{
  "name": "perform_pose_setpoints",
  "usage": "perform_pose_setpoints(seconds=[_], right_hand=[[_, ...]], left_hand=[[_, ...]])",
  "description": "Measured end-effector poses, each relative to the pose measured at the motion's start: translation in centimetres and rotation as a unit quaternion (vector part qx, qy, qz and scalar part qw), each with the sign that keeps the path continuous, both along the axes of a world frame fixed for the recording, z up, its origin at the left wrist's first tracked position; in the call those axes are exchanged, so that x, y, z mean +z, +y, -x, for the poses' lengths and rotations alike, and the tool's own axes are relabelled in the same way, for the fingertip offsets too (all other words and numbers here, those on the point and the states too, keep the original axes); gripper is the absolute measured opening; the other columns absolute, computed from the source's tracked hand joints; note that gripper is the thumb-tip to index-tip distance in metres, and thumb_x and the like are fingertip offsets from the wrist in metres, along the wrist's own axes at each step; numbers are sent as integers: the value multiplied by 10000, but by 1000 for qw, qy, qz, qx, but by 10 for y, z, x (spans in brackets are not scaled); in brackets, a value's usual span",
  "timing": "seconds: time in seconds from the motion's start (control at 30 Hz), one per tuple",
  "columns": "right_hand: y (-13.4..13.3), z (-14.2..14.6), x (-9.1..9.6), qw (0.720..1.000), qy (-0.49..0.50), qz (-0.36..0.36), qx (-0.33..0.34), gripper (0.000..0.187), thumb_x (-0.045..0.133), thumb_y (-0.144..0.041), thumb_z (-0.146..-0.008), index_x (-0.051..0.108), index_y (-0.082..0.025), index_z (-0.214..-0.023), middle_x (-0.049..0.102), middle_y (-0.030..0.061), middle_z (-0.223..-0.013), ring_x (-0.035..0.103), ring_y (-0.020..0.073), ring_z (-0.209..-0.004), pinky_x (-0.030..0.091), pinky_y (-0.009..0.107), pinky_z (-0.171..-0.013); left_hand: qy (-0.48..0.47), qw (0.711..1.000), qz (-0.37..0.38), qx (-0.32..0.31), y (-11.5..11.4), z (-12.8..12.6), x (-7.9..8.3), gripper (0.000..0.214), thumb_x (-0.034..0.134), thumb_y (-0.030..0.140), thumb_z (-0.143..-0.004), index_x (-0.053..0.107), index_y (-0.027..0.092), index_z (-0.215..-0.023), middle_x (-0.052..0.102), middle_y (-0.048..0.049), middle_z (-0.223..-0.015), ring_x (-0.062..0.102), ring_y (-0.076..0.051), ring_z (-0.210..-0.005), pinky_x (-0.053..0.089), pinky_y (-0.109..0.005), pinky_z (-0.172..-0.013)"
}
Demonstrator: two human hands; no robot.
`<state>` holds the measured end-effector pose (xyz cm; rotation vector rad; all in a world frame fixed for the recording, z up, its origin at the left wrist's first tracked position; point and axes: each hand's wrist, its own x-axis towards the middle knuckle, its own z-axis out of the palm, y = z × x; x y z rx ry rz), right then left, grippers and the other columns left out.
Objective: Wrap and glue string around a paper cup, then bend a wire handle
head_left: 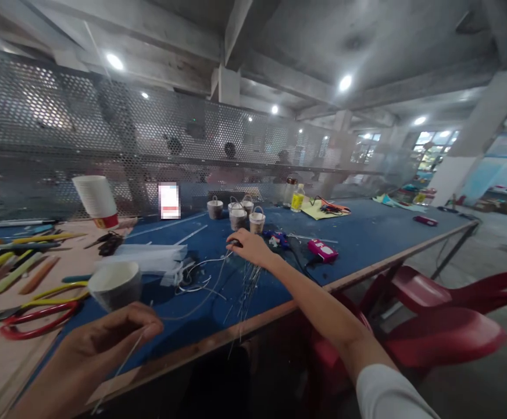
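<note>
My left hand (105, 340) is near the table's front edge, fingers pinched on a thin wire (125, 358) that runs down toward me. My right hand (249, 245) reaches out over the blue table (367, 233), fingers closed on something small and dark beside a bundle of thin wires (247, 285) lying on the blue surface. An upright paper cup (114, 284) stands just beyond my left hand. Several small bucket-shaped cups with wire handles (238, 214) stand past my right hand.
Red-handled scissors (35, 320) and yellow-handled tools (22, 256) lie at left beside a stack of white cups (96, 201). A pink object (322, 250), a bottle (297, 199) and a perforated metal screen (105, 134) are farther back. Red plastic chairs (441, 326) stand to the right.
</note>
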<state>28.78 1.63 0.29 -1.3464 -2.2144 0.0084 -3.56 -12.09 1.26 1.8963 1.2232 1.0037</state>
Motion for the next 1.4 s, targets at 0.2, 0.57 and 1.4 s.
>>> perform_pose_setpoints(seconds=[0.2, 0.57, 1.4], right_hand=[[23, -25, 10, 996, 71, -42, -46, 278, 624, -274, -925, 644, -223, -1197, 611, 65, -1177, 606, 187, -1046, 456, 297, -922], [46, -56, 10, 979, 99, -73, -163, 294, 628, -235, -893, 658, -242, -1186, 571, 85, -1228, 624, 221, -1034, 490, 345, -906], [51, 6, 1, 998, 16, -16, 61, 248, 697, -237, -856, 709, -226, -1104, 684, 40, -1127, 650, 186, -1015, 479, 308, -933]], left_hand=[[-10, 998, 62, -25, 5, -20, -18, 335, 674, 565, -787, 720, 235, -749, 687, -38, -849, 637, -237, -862, 511, -269, -782], [-64, 992, 107, -33, 14, -24, -44, 321, 686, 530, -808, 691, 214, -757, 644, -2, -832, 583, -201, -859, 441, -229, -803], [-176, 981, 75, 19, 9, -50, -44, 254, 745, 446, -767, 701, 200, -721, 646, -19, -778, 567, -189, -796, 440, -235, -734]])
